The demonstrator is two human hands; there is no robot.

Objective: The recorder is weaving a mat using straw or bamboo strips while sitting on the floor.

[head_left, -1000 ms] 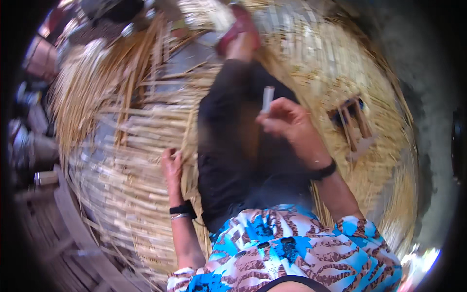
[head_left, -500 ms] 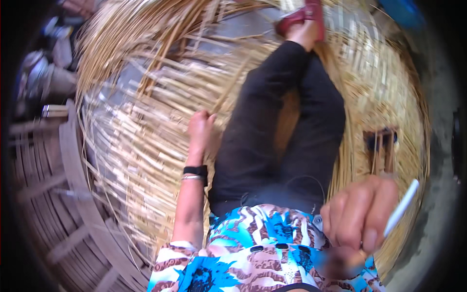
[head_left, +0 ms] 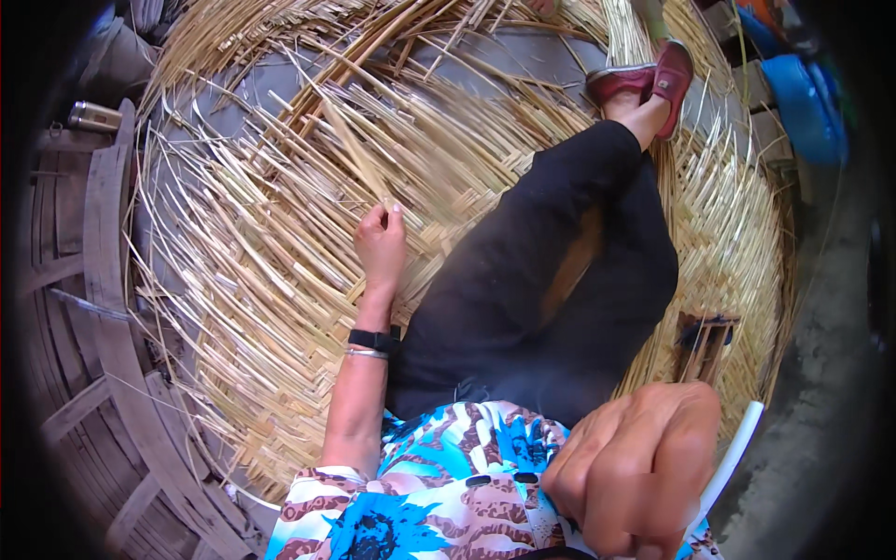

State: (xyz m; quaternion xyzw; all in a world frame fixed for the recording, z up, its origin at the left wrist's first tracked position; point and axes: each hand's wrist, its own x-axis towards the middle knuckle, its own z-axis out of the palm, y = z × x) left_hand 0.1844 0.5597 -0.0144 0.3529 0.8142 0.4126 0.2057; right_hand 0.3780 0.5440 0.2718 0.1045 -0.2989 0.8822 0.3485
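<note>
My left hand (head_left: 381, 245) is closed in a pinch over the mat, left of my legs. A pale flat reed strip (head_left: 353, 145), partly blurred, runs up and away from its fingertips. Below the hand lies the woven reed mat (head_left: 280, 373), plaited close near me, with long loose reed ends (head_left: 252, 201) spread to the far left. My right hand (head_left: 644, 457) is curled shut close in front of my chest. Beside it a white narrow curved piece (head_left: 735, 455) sticks out; whether the fingers hold it is hidden.
My black-trousered legs (head_left: 523, 280) stretch across the mat, ankles crossed in red shoes (head_left: 667, 89). A small wooden tool (head_left: 707, 345) lies at right. Slatted wooden furniture (head_left: 107, 252) borders the left, with a metal container (head_left: 96, 117). Blue plastic (head_left: 805, 107) sits far right.
My view has shifted and sharpened. The left hand still pinches near the same spot, and its strip now points more to the far left. The right hand is lower and closer to my body.
</note>
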